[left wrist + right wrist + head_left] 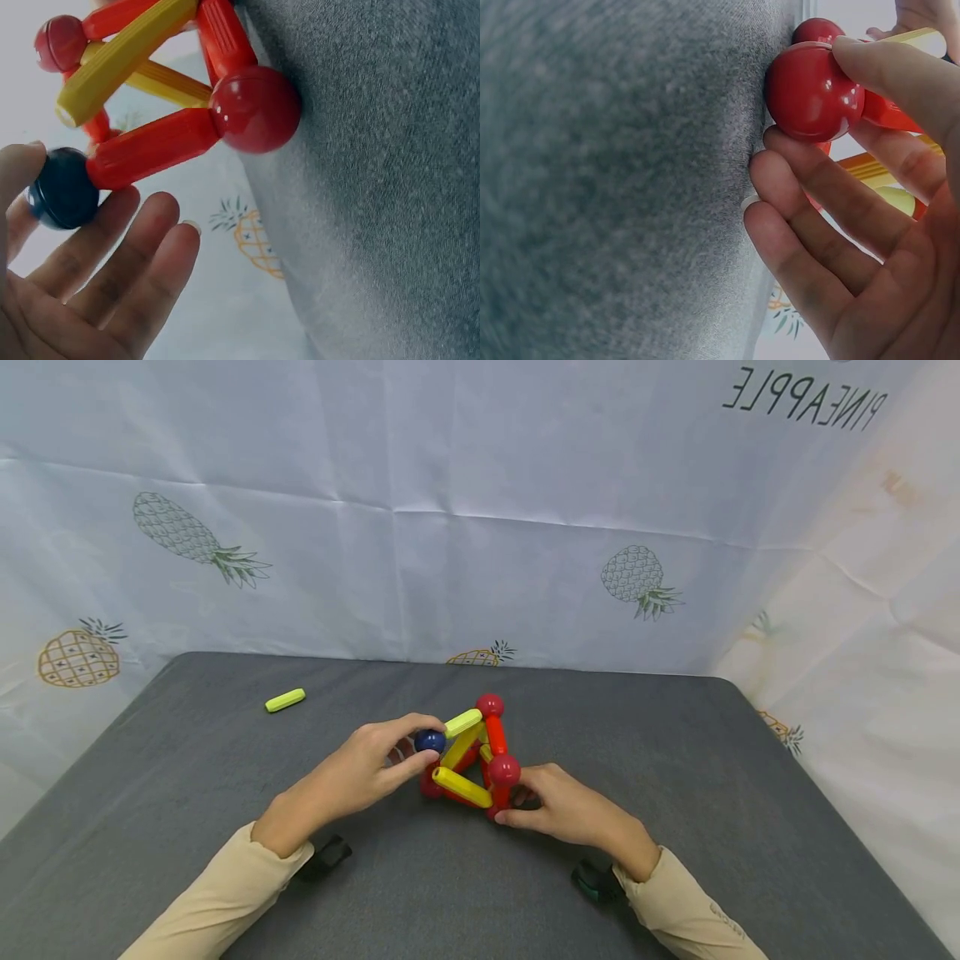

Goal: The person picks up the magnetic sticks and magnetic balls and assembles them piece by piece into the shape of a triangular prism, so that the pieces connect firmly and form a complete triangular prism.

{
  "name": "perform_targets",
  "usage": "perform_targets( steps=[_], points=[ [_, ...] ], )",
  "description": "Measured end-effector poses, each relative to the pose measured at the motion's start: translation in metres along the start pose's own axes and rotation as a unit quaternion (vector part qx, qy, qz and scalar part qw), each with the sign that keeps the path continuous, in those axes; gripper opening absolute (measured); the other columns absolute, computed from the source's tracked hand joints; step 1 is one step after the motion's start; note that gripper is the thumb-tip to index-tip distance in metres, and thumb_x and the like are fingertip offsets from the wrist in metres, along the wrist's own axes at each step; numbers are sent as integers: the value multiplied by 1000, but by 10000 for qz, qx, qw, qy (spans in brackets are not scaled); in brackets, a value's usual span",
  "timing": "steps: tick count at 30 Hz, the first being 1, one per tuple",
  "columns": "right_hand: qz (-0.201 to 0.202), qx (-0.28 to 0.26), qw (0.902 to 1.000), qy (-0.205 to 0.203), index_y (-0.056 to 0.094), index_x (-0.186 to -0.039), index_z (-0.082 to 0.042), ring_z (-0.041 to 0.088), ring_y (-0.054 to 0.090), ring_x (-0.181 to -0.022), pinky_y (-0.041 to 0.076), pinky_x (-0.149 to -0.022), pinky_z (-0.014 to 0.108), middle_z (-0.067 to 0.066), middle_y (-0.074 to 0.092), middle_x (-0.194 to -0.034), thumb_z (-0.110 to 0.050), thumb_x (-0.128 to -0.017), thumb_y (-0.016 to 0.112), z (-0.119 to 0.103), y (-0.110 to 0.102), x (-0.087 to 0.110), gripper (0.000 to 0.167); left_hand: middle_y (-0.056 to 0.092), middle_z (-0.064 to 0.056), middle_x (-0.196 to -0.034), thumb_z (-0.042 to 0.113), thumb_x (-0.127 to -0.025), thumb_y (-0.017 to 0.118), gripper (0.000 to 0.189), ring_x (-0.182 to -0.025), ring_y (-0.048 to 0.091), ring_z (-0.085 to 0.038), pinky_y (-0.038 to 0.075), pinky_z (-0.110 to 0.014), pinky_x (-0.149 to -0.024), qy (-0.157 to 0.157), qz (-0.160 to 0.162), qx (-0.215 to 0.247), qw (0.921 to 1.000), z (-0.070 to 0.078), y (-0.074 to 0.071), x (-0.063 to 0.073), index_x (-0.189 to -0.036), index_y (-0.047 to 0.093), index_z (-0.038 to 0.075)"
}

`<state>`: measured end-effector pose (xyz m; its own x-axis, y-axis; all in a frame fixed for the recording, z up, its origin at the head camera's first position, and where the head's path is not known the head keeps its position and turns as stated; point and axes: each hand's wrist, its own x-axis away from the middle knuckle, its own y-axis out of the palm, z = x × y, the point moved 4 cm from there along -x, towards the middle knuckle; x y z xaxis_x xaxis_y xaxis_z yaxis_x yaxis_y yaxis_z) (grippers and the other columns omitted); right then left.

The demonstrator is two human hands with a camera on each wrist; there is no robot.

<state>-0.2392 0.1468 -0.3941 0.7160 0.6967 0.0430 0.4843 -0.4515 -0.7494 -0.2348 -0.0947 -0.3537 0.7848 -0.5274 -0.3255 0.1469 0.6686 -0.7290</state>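
Note:
A frame of red and yellow rods (467,789) joined by red balls stands on the grey table. My left hand (363,764) pinches a dark blue ball (431,742) at the frame's upper left. A red rod (154,146) runs from this ball down to a red ball (256,109) by the tabletop. One yellow rod (124,60) has a free end sticking out near the blue ball. With thumb and fingers, my right hand (573,810) holds a red ball (810,94) at the lower front corner. Another red ball (504,770) sits above that corner.
One loose yellow rod (285,700) lies at the far left of the table (675,752). Behind the table hangs a white cloth (450,460) printed with pineapples. Dark wrist devices (596,881) show under the sleeves.

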Motion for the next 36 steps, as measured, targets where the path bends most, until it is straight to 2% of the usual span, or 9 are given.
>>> perform_targets(
  steps=[6,9,16,26,36],
  points=[
    [-8,0,10000,17,68,-113,-10,5,69,-88,56,-82,23,1,74,-104,-26,-91,73,0,0,0,29,66,0,-109,25,-85,79,53,-85,66,-15,57,-27,-75,102,-323,273,9991,-1,0,0,-131,52,18],
    [0,-4,10000,24,68,-114,-9,6,69,-89,56,-82,24,1,74,-105,-25,-91,73,0,0,0,29,66,-4,-111,24,-82,82,59,-84,68,-16,58,-28,-75,181,-415,368,9983,-2,2,-1,-131,50,16],
    [-27,-97,9999,25,68,-113,-9,7,70,-91,57,-83,24,2,74,-105,-23,-91,72,0,-1,1,27,68,-7,-104,16,-83,81,53,-79,65,-6,57,-22,-69,206,-246,266,9991,0,6,-1,-126,51,13],
    [-31,-85,9999,54,67,-116,-7,9,70,-93,57,-84,24,3,73,-108,-23,-91,72,0,-1,1,29,69,-8,-103,10,-85,79,44,-75,63,-6,55,-17,-65,262,125,67,9996,7,8,-1,-121,54,12],
    [27,-49,10000,29,66,-115,-8,7,70,-90,56,-83,22,2,73,-107,-20,-92,71,1,-1,1,26,70,-1,-101,13,-88,75,39,-76,64,-3,56,-20,-67,460,-179,318,9983,9,5,0,-122,56,14]
  ],
)
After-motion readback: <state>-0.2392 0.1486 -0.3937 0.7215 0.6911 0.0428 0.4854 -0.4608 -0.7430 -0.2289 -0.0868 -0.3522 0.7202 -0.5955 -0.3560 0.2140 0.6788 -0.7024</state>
